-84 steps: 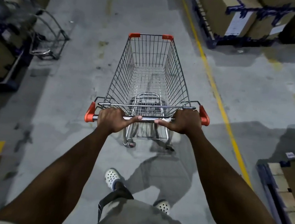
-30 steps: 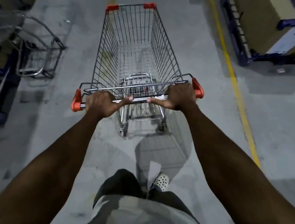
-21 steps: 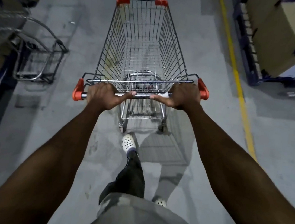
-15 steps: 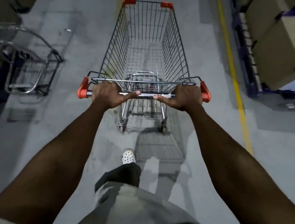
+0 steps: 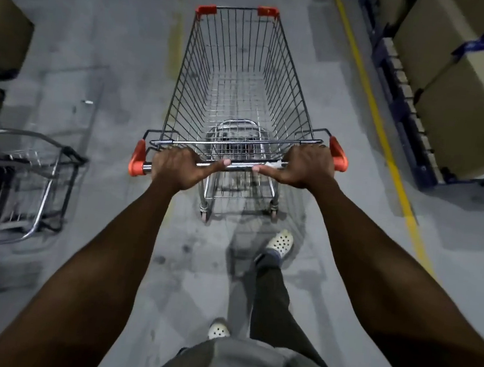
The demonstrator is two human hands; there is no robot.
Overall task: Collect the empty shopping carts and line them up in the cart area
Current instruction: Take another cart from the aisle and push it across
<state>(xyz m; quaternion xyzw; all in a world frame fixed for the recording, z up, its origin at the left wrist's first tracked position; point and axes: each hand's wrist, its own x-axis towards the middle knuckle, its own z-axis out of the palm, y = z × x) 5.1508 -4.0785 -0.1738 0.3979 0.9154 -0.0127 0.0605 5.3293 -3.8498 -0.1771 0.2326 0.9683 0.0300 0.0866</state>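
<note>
An empty wire shopping cart point(image 5: 289, 77) with orange corner caps stands straight ahead of me on the grey floor. Its steel handle bar point(image 5: 239, 166) has orange ends. My left hand point(image 5: 180, 168) grips the bar near its left end, fingers curled over it and thumb stretched along it. My right hand point(image 5: 307, 166) grips the bar near its right end the same way. The basket holds nothing; the child seat flap is folded at its back.
A second wire cart point(image 5: 24, 179) lies low at my left. Cardboard boxes point(image 5: 470, 97) on blue pallets line the right side beyond a yellow floor line point(image 5: 388, 157). More boxes point(image 5: 1, 32) stand at the far left. My feet in white clogs step behind the cart.
I have walked forward pushing the cart down the aisle. The cart at my left and the boxes at my right have slid nearer and past. Both hands keep their grip.
</note>
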